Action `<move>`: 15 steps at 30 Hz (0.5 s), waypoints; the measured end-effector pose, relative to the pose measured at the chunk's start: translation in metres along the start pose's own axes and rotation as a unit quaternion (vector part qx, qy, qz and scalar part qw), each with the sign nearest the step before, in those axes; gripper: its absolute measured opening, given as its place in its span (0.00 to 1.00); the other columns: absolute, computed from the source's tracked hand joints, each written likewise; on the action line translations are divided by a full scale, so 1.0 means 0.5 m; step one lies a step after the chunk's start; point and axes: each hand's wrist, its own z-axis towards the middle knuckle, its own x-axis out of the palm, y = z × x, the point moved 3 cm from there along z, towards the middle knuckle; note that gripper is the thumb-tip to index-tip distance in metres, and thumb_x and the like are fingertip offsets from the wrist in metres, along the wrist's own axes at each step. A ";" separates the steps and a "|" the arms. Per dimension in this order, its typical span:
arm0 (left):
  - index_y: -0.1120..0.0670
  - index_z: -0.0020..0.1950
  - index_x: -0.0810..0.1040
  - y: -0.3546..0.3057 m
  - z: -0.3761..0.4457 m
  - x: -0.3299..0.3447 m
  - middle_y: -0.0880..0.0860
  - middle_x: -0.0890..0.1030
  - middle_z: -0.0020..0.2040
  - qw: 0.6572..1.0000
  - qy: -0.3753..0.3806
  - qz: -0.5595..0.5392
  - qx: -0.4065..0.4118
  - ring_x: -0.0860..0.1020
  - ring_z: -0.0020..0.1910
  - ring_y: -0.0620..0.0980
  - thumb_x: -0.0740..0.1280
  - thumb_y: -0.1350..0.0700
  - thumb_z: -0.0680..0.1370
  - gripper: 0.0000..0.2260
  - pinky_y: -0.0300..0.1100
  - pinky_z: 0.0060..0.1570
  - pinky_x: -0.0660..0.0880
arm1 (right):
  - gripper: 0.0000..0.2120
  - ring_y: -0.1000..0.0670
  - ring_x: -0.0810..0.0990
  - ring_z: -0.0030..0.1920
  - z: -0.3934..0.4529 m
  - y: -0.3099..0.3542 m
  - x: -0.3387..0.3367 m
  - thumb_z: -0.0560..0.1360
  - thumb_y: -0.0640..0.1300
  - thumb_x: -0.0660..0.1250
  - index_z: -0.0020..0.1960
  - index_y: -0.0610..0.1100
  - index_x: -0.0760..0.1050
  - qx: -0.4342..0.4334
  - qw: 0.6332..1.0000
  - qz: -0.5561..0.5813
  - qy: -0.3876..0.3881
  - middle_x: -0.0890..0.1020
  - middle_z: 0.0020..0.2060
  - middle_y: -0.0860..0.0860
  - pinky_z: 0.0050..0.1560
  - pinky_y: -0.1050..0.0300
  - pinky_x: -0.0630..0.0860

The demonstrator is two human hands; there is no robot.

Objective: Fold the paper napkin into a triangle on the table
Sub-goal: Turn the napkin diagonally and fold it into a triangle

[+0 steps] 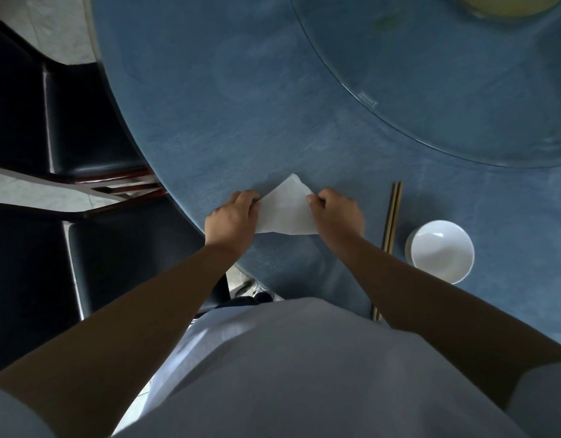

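Observation:
A white paper napkin [287, 210] lies on the blue table [209, 105] near its front edge, in a triangular shape with its point facing away from me. My left hand [233, 216] holds the napkin's left edge with curled fingers. My right hand [337, 213] pinches the right edge, thumb and fingertips on the paper. Both hands cover the napkin's lower corners.
A pair of chopsticks [393, 213] lies just right of my right hand, and a white bowl [440, 249] stands beyond them. A glass turntable [446, 90] fills the table's far right. Two dark chairs [83, 137] stand at the left.

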 end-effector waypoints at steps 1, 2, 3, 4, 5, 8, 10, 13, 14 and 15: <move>0.50 0.60 0.75 -0.001 0.000 0.000 0.50 0.80 0.56 1.000 -0.001 0.003 0.001 0.79 0.47 0.56 0.57 0.49 0.82 0.12 0.47 0.47 0.72 | 0.16 0.48 0.73 0.34 0.001 0.000 0.000 0.77 0.60 0.58 0.41 0.49 0.73 -0.002 1.000 -0.004 -0.001 0.75 0.32 0.52 0.33 0.56 0.65; 0.50 0.60 0.76 -0.003 -0.001 0.000 0.50 0.79 0.56 1.000 -0.001 0.005 0.003 0.79 0.47 0.56 0.57 0.50 0.82 0.11 0.48 0.48 0.72 | 0.16 0.48 0.73 0.34 0.001 0.000 0.000 0.77 0.60 0.58 0.41 0.49 0.73 -0.004 1.000 -0.008 -0.002 0.74 0.31 0.52 0.32 0.56 0.64; 0.50 0.60 0.76 -0.004 -0.002 0.000 0.51 0.79 0.56 1.000 -0.001 0.010 0.007 0.79 0.47 0.57 0.57 0.50 0.82 0.12 0.48 0.48 0.72 | 0.16 0.48 0.72 0.33 0.001 0.001 -0.001 0.77 0.60 0.58 0.41 0.50 0.73 -0.007 1.000 -0.014 -0.003 0.73 0.31 0.53 0.31 0.57 0.63; 0.51 0.60 0.76 -0.005 -0.003 0.001 0.51 0.79 0.56 1.000 -0.001 0.015 0.013 0.79 0.47 0.57 0.58 0.50 0.82 0.12 0.49 0.49 0.72 | 0.15 0.49 0.71 0.33 0.001 0.002 -0.001 0.77 0.60 0.58 0.40 0.50 0.72 -0.011 1.000 -0.019 -0.005 0.72 0.30 0.54 0.29 0.59 0.61; 0.51 0.60 0.76 -0.005 -0.005 0.001 0.52 0.80 0.56 1.000 -0.003 0.021 0.020 0.79 0.46 0.58 0.58 0.51 0.82 0.12 0.49 0.48 0.72 | 0.15 0.50 0.70 0.32 -0.001 0.003 -0.002 0.77 0.60 0.58 0.40 0.50 0.72 -0.016 1.000 -0.024 -0.009 0.70 0.29 0.55 0.28 0.60 0.59; 0.53 0.60 0.77 -0.005 -0.009 0.003 0.54 0.80 0.55 0.999 -0.008 0.030 0.036 0.79 0.45 0.60 0.58 0.51 0.82 0.12 0.51 0.47 0.73 | 0.15 0.51 0.69 0.31 -0.006 0.002 -0.001 0.77 0.59 0.58 0.40 0.50 0.72 -0.025 0.999 -0.029 -0.023 0.70 0.29 0.55 0.27 0.62 0.56; 0.54 0.59 0.77 -0.004 -0.011 0.004 0.54 0.80 0.54 0.998 -0.010 0.039 0.053 0.79 0.45 0.60 0.59 0.52 0.82 0.11 0.52 0.46 0.74 | 0.14 0.50 0.70 0.31 -0.006 0.001 -0.001 0.77 0.59 0.58 0.40 0.51 0.71 -0.024 0.999 -0.033 -0.022 0.71 0.30 0.54 0.28 0.60 0.57; 0.56 0.59 0.78 -0.004 -0.015 0.009 0.57 0.79 0.54 0.993 -0.016 0.064 0.102 0.79 0.47 0.62 0.62 0.55 0.81 0.11 0.55 0.47 0.75 | 0.14 0.48 0.70 0.32 -0.006 0.004 0.001 0.77 0.59 0.59 0.41 0.51 0.69 -0.020 0.999 -0.042 -0.022 0.71 0.31 0.54 0.29 0.58 0.58; 0.57 0.59 0.78 -0.003 -0.016 0.011 0.57 0.79 0.54 0.991 -0.018 0.070 0.109 0.79 0.48 0.62 0.62 0.55 0.80 0.11 0.55 0.47 0.76 | 0.13 0.48 0.70 0.33 -0.008 0.005 0.000 0.77 0.59 0.59 0.41 0.50 0.69 -0.020 0.998 -0.046 -0.025 0.71 0.32 0.54 0.31 0.57 0.60; 0.57 0.59 0.79 -0.002 -0.017 0.012 0.58 0.79 0.54 0.991 -0.021 0.077 0.110 0.78 0.49 0.62 0.62 0.55 0.80 0.11 0.56 0.47 0.75 | 0.12 0.47 0.72 0.34 -0.011 0.004 -0.001 0.76 0.59 0.59 0.43 0.51 0.69 -0.022 0.998 -0.050 -0.030 0.72 0.33 0.54 0.33 0.56 0.62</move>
